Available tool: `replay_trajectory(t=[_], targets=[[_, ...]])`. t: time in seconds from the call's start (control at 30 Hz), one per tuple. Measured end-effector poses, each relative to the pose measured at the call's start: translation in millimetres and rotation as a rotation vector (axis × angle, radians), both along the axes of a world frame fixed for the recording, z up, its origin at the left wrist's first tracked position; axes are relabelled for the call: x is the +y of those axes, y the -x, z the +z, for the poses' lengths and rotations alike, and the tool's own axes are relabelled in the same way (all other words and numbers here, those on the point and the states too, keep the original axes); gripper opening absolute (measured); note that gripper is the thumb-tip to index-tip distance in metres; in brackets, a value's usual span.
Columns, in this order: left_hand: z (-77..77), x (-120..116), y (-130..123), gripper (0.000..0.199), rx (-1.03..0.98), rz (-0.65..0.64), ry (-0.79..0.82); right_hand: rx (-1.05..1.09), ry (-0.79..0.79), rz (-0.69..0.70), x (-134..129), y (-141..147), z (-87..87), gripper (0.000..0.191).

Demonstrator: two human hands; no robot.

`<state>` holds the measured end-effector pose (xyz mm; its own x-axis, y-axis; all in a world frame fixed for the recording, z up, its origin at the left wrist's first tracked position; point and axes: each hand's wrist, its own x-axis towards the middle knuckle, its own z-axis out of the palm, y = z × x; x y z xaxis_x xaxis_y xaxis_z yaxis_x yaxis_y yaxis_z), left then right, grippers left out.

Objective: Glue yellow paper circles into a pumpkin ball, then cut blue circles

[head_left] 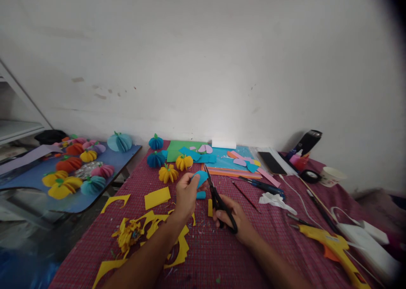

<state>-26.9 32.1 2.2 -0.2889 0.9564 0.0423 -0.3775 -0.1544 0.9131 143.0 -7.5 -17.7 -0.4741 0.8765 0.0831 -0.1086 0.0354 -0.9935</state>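
Note:
Near the middle of the table, my left hand (187, 192) pinches a small blue paper piece (200, 177) with a rounded edge. My right hand (230, 216) has its fingers in the handles of black scissors (217, 198). The scissor blades point up and away from me, at the right edge of the blue paper. Below the paper lies a small blue strip (201, 195), and a small yellow strip (210, 208) is beside the scissors. A yellow paper stack (157, 198) rests left of my left hand. Yellow offcuts (154, 225) are spread around my left forearm.
Yellow paper pumpkins (168, 173) and blue ones (156, 159) stand at the back left. More pumpkins cover a blue table (127, 160) at left. Right: a phone (272, 162), a cutter (264, 186), crumpled tissue (276, 201), a black bottle (308, 142), a yellow glue gun (331, 242) and cables.

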Motion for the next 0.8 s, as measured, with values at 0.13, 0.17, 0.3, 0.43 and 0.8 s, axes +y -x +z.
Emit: replay_trajectory(t=[0.13,0.17,0.3,0.43,0.8], targets=[[-1.4,0.6,0.3,0.026,-0.002,0.002,0.002,-0.016,-0.002,-0.005,0.5,1.1,2.3,0.037],[-1.3,0.7,0.4,0.026,-0.002,0.003,0.003,-0.015,-0.004,-0.004,0.7,1.5,2.9,0.037],[-0.3,1.1,0.4,0.025,0.005,0.002,-0.001,-0.014,-0.001,-0.001,1.6,2.4,3.3,0.039],[-0.7,1.5,0.5,0.026,-0.006,0.001,0.005,-0.031,0.004,-0.021,1.4,1.9,2.8,0.04],[2.5,0.9,0.8,0.026,-0.019,-0.007,0.009,-0.082,-0.007,-0.053,2.2,0.9,3.9,0.039]])
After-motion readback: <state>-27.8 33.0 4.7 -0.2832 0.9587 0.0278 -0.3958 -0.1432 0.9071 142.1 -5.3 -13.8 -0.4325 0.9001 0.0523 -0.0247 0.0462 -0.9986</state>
